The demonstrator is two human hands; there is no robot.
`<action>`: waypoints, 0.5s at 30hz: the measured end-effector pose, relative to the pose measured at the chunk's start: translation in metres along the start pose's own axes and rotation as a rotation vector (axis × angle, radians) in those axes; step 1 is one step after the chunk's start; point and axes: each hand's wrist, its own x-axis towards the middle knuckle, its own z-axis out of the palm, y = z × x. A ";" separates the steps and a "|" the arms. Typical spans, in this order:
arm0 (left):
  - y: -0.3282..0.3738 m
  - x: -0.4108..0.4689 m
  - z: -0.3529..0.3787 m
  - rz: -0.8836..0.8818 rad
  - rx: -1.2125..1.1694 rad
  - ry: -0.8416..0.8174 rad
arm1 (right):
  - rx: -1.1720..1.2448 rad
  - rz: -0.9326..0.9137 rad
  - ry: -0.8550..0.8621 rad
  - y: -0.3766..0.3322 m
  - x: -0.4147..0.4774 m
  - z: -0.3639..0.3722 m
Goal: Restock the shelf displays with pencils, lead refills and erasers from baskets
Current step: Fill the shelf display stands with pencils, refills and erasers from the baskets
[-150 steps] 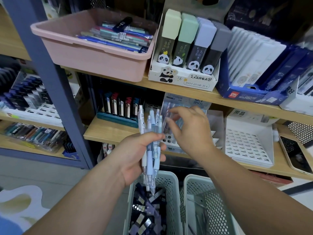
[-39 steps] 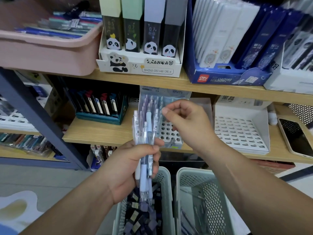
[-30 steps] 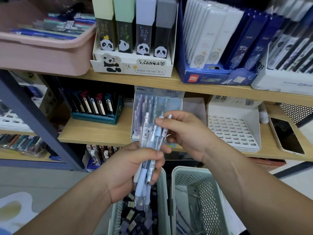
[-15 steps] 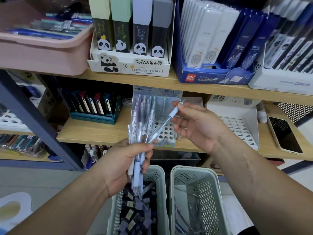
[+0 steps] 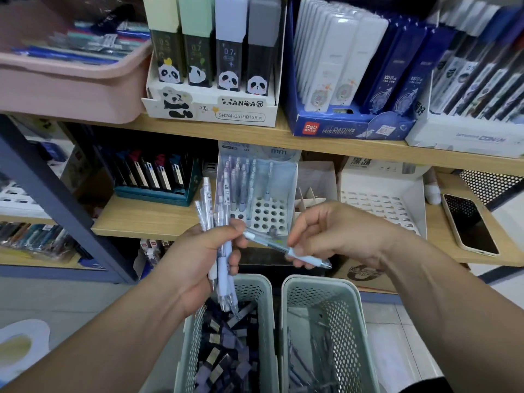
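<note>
The upper shelf (image 5: 312, 143) carried a pink tub (image 5: 71, 92) and a panda lead-refill box (image 5: 212, 109). On the lower shelf (image 5: 147, 219) stood a perforated pencil stand (image 5: 269, 214), filled only on its left side. Before it, partly blocking its front holes, the left hand (image 5: 204, 259) gripped an upright bundle of pencils (image 5: 208, 202), fingers wrapped tight, above the left basket (image 5: 266, 307). The right hand (image 5: 340, 234) pinched a single pencil (image 5: 272, 242) crosswise above the right basket (image 5: 348, 321).

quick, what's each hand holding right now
Left hand: grips a bunch of pale blue and white plastic mechanical pencils.
Right hand: pinches a single pale blue plastic mechanical pencil.
</note>
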 end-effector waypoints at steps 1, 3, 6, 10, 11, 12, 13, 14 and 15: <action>-0.001 -0.001 0.002 0.001 0.025 -0.022 | 0.057 0.008 -0.029 0.001 0.001 0.006; -0.003 -0.002 0.005 -0.003 0.048 -0.044 | 0.109 0.004 -0.055 0.002 0.005 0.014; -0.003 -0.001 0.006 -0.001 0.047 -0.043 | 0.141 0.007 -0.097 0.004 0.011 0.020; -0.003 -0.001 0.004 -0.006 0.039 -0.047 | 0.257 0.001 -0.132 0.006 0.017 0.026; -0.003 -0.001 0.004 -0.009 0.034 -0.045 | 0.289 0.000 -0.155 0.006 0.018 0.028; -0.004 -0.001 0.003 -0.011 0.030 -0.040 | 0.304 -0.002 -0.175 0.005 0.019 0.030; -0.004 -0.001 0.003 -0.011 0.028 -0.035 | 0.311 -0.002 -0.189 0.005 0.020 0.031; -0.004 0.000 0.003 -0.010 0.029 -0.031 | 0.315 -0.001 -0.196 0.005 0.021 0.032; -0.004 0.000 0.003 -0.011 0.030 -0.029 | 0.316 0.000 -0.196 0.004 0.022 0.032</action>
